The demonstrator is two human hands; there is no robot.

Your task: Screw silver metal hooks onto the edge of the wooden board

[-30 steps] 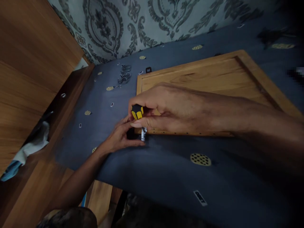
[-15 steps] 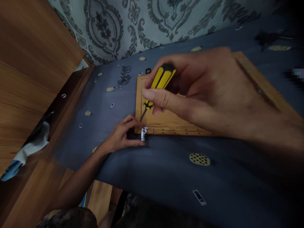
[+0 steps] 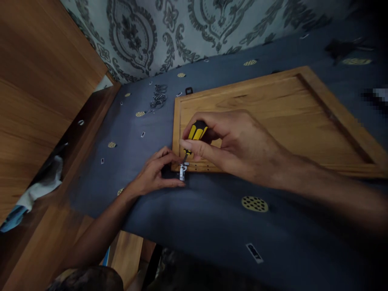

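Observation:
My right hand [image 3: 233,143] grips a yellow and black screwdriver [image 3: 197,131] by its handle, the shaft slanting down to a small metal hinge [image 3: 182,171]. Whether the tip sits in a screw is too small to tell. The hinge lies at the near left corner of a framed wooden panel [image 3: 266,97], partly jutting past its edge. Around it my left hand [image 3: 154,171] is curled, forefinger over the panel's corner and thumb beside the hinge's outer end. Small dark holes run along the panel's near edge, some covered by my right hand.
A blue patterned bedsheet [image 3: 212,218] lies under everything. Several metal pieces [image 3: 159,97] are grouped left of the panel, and a small black frame-shaped piece [image 3: 188,90] is at its far edge. A dark tool [image 3: 341,48] lies far right. A wooden headboard [image 3: 45,64] rises at left.
My right hand has come down and toward me with the screwdriver, bringing its tip to the hinge and uncovering more of the panel. My left hand stays in place at the hinge.

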